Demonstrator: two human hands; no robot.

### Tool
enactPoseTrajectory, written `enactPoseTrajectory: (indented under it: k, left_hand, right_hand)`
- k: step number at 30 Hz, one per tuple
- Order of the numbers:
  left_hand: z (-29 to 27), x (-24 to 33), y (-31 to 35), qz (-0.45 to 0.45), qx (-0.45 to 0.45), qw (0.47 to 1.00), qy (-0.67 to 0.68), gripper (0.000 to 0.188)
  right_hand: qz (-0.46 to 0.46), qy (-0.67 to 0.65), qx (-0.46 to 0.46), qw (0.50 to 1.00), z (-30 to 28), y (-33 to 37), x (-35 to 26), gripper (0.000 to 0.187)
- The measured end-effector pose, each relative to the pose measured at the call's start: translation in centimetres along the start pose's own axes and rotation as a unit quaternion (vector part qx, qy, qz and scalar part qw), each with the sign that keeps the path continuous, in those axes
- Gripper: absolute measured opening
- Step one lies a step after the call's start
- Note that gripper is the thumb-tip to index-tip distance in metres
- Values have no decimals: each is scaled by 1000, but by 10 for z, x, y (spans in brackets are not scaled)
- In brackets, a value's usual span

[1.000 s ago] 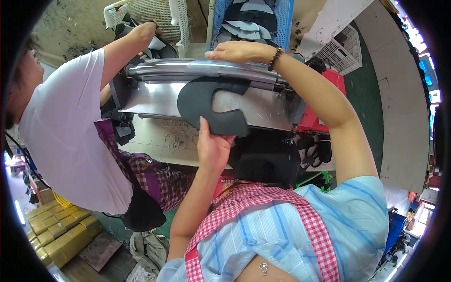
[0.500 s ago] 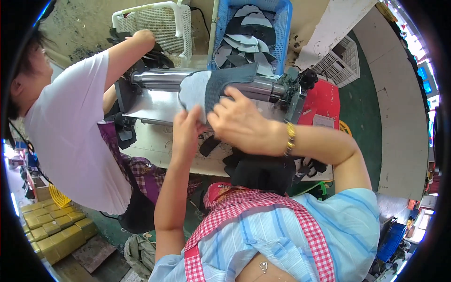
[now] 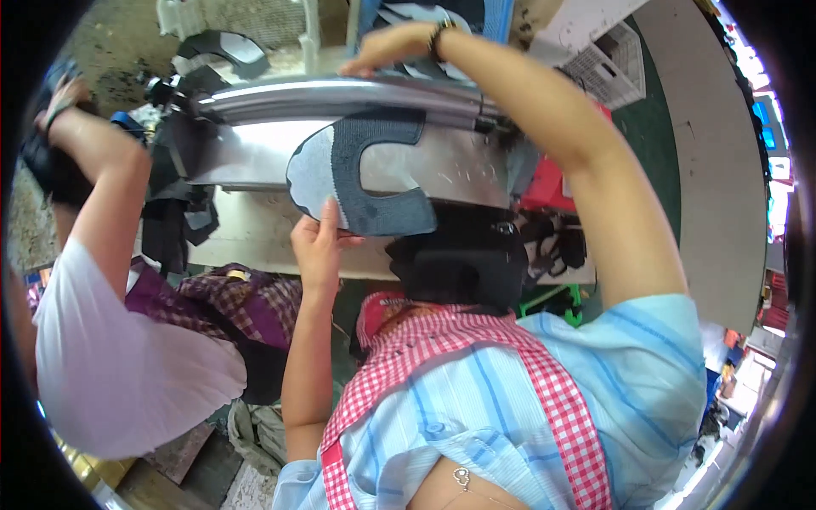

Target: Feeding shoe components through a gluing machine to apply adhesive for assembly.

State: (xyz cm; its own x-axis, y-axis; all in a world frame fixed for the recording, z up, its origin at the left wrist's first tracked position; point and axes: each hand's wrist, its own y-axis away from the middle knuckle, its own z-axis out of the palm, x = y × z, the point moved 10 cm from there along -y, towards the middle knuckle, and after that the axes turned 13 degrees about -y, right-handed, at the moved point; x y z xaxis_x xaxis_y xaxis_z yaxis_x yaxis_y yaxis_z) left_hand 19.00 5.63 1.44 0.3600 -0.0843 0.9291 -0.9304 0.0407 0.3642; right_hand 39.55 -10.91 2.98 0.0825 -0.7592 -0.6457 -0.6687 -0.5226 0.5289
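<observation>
My left hand [image 3: 318,255] pinches the near edge of a U-shaped shoe upper piece [image 3: 347,183], thumb on top. The piece has a light grey toe and dark grey arms with the opening to the right. It sits over a shiny metal plate [image 3: 246,157], its far edge close to a long steel roller [image 3: 297,100]. Beyond the roller, my right hand [image 3: 395,48] reaches to the left in front of a blue basket [image 3: 367,21] of cut pieces. Its fingers are stretched out, and nothing shows in them; the tips are slightly blurred.
A co-worker's arm [image 3: 106,153] is at the left, beside the machine's end. Another grey and black upper piece [image 3: 225,49] lies behind the roller near a white basket [image 3: 311,34]. A white crate [image 3: 608,68] stands at the far right. Black material [image 3: 463,259] covers the near bench edge.
My right hand has left the upper piece and moved up over the roller. My left hand still holds the piece, now lower and in full view. The co-worker's arm has moved left.
</observation>
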Motion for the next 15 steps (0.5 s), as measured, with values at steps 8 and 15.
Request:
enactPoseTrajectory:
  k: [8,15]
  left_hand:
    - [11,17,-7,-54,-87,992,76,34]
    - [48,-10,20,-63,-175,973,-134,30]
  right_hand:
    - [144,-108,-245,953,33,-12,18,93]
    - [-154,-43,120,980,-100,-6,-14,19]
